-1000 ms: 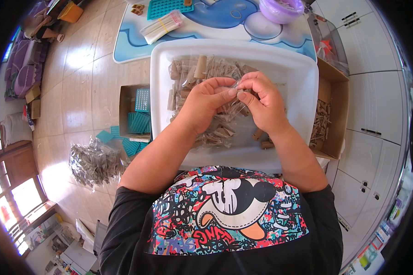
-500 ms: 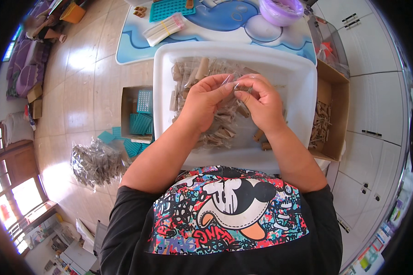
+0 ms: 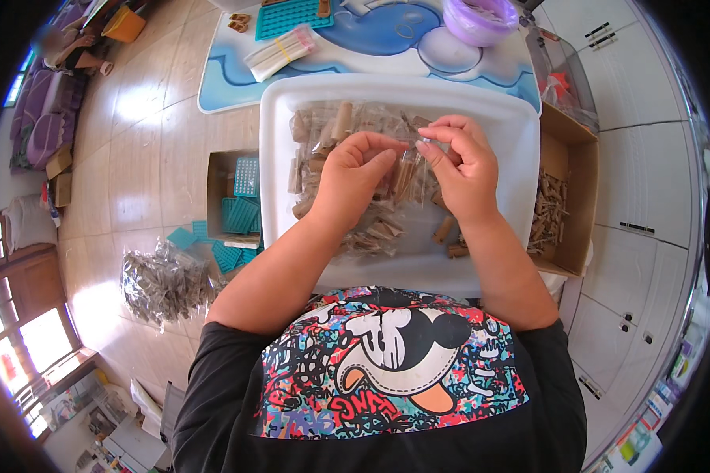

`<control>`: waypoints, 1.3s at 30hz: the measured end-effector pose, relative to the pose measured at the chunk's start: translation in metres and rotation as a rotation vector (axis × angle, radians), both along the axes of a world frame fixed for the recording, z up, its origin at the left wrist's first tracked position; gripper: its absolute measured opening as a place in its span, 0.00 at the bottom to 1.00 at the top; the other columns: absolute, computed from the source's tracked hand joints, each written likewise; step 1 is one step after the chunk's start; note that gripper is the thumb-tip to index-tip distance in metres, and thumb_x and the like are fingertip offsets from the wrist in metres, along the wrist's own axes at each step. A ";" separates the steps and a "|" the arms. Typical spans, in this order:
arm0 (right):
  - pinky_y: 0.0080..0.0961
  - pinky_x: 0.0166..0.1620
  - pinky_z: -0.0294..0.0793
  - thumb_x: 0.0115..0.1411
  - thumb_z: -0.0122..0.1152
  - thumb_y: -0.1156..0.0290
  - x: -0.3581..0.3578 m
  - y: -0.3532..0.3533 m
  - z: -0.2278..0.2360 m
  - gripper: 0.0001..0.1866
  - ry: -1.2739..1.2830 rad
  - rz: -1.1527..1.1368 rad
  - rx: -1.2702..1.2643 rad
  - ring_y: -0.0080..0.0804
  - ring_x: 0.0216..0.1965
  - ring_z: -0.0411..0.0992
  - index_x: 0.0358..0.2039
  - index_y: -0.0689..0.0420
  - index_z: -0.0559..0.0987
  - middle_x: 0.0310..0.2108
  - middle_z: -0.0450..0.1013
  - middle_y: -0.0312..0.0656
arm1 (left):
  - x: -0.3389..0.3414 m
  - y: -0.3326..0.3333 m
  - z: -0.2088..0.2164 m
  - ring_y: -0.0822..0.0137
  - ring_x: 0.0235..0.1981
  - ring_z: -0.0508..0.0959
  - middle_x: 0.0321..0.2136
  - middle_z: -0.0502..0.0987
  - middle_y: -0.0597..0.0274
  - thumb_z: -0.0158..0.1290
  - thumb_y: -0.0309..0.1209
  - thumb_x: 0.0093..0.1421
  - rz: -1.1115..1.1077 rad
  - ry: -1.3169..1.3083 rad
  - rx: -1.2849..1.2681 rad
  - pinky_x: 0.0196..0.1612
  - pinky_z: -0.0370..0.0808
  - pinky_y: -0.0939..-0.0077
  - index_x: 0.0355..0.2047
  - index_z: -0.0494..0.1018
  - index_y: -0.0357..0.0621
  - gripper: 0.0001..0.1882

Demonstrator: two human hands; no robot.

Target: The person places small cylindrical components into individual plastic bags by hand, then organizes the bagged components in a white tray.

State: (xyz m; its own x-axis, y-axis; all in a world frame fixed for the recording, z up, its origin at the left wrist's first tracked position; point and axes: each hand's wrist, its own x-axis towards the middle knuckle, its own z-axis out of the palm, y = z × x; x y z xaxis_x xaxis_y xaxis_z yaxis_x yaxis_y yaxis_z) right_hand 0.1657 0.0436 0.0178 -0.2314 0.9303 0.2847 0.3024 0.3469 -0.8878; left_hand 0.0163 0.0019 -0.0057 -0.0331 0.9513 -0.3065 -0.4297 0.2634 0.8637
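White tub (image 3: pixel 514 134) below, R hand (image 3: pixel 468 175) farther from L hand (image 3: pixel 353 175) vs. prev.

We had a tub (image 3: pixel 402 83) before us, bagged pieces (image 3: pixel 341 120) in its left part, our left hand (image 3: pixel 355 172) and right hand (image 3: pixel 467 167) above it. Behind the tub, a table (image 3: pixel 383 31) bore a grid tray (image 3: pixel 292 21) and a bundle (image 3: pixel 280 53) on the left, a basin (image 3: pixel 481 27) on the right. A carton (image 3: pixel 580 169) with loose sticks (image 3: pixel 551 209) stood right of the tub, a smaller box (image 3: pixel 219 177) with stacked grids (image 3: pixel 241 214) left, and a heap of packets (image 3: pixel 166 284) lay on the floor (image 3: pixel 170 158) farther left.
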 end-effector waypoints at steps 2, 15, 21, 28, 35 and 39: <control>0.18 0.25 0.67 0.47 0.63 0.76 -0.001 0.003 -0.006 0.05 -0.049 0.016 0.187 0.24 0.26 0.69 0.27 0.57 0.78 0.30 0.69 0.36 | 0.004 0.000 0.002 0.82 0.25 0.69 0.27 0.74 0.67 0.50 0.27 0.57 0.026 -0.033 -0.014 0.27 0.66 0.88 0.35 0.73 0.36 0.07; 0.21 0.23 0.66 0.53 0.56 0.73 -0.007 0.003 -0.020 0.05 -0.045 -0.001 0.367 0.28 0.20 0.68 0.22 0.57 0.73 0.25 0.70 0.37 | 0.008 -0.007 0.012 0.80 0.30 0.71 0.27 0.75 0.67 0.50 0.26 0.57 -0.120 0.342 0.173 0.34 0.69 0.85 0.36 0.74 0.34 0.09; 0.11 0.19 0.52 0.61 0.47 0.69 0.025 0.030 0.002 0.06 0.657 -0.232 -0.313 0.12 0.18 0.55 0.32 0.56 0.72 0.23 0.68 0.31 | 0.001 -0.006 0.009 0.79 0.28 0.72 0.28 0.76 0.66 0.49 0.26 0.58 -0.059 0.190 0.078 0.33 0.69 0.85 0.34 0.73 0.36 0.07; 0.10 0.23 0.55 0.58 0.54 0.64 0.018 0.014 -0.003 0.10 0.257 0.075 -0.572 0.10 0.21 0.57 0.33 0.59 0.74 0.22 0.67 0.27 | -0.007 -0.001 0.015 0.78 0.29 0.74 0.31 0.76 0.63 0.48 0.28 0.59 -0.014 0.107 0.049 0.34 0.74 0.81 0.36 0.72 0.37 0.08; 0.11 0.27 0.61 0.54 0.58 0.71 0.014 0.010 -0.004 0.06 0.100 0.129 -0.548 0.11 0.24 0.61 0.28 0.61 0.76 0.22 0.69 0.27 | -0.008 -0.003 0.016 0.77 0.30 0.75 0.31 0.76 0.63 0.48 0.26 0.58 -0.031 0.129 0.065 0.33 0.74 0.83 0.36 0.72 0.37 0.07; 0.10 0.26 0.60 0.54 0.57 0.72 0.013 0.009 -0.006 0.05 0.180 0.142 -0.524 0.11 0.23 0.60 0.28 0.61 0.75 0.22 0.69 0.27 | -0.008 -0.001 0.016 0.77 0.32 0.74 0.31 0.76 0.63 0.48 0.25 0.58 -0.001 0.094 0.028 0.34 0.73 0.83 0.35 0.71 0.37 0.07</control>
